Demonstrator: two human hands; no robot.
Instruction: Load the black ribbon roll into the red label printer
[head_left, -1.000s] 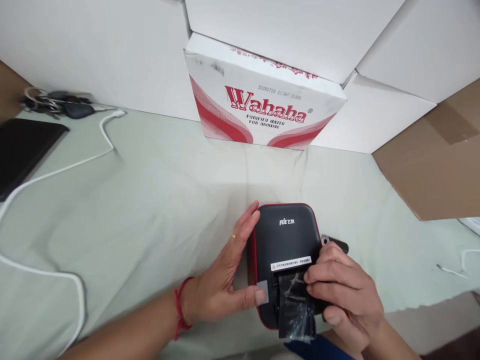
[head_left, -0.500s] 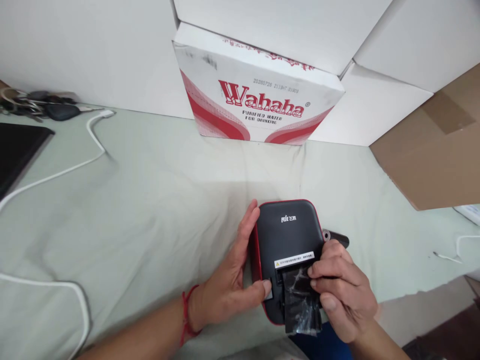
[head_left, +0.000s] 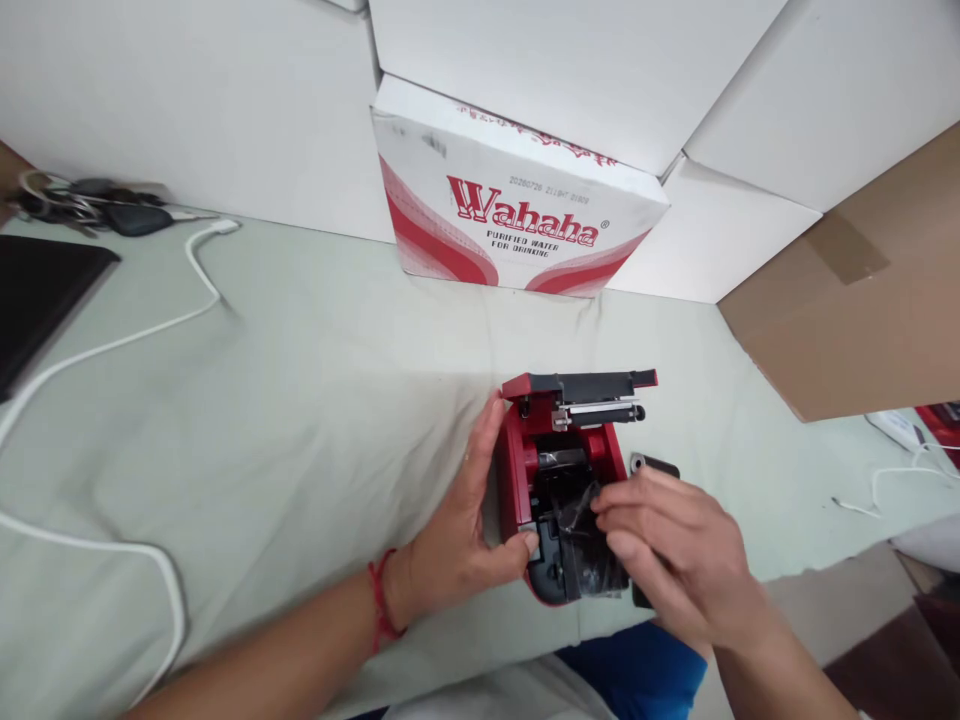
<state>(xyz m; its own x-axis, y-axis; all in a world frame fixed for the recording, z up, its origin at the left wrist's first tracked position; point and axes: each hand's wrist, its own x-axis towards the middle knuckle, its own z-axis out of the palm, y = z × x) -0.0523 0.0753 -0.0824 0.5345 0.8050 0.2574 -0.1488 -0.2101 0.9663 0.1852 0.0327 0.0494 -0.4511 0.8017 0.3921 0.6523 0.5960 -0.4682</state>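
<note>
Raised since the earlier frame, the lid (head_left: 592, 385) stands open: opening done, dark film (head_left: 592, 565) still inside. Nearest, the right hand (head_left: 679, 545) pinches that film; the left hand (head_left: 457, 530), spread, steadies the red device (head_left: 514, 470) on the table (head_left: 300, 400); beyond, a white box (head_left: 517, 200).

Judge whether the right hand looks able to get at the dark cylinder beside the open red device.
Probably yes: the dark cylinder lies just past the right hand, which partly hides it, with nothing seen between. The hand holds black film, though, so it would likely need to let go first.
</note>
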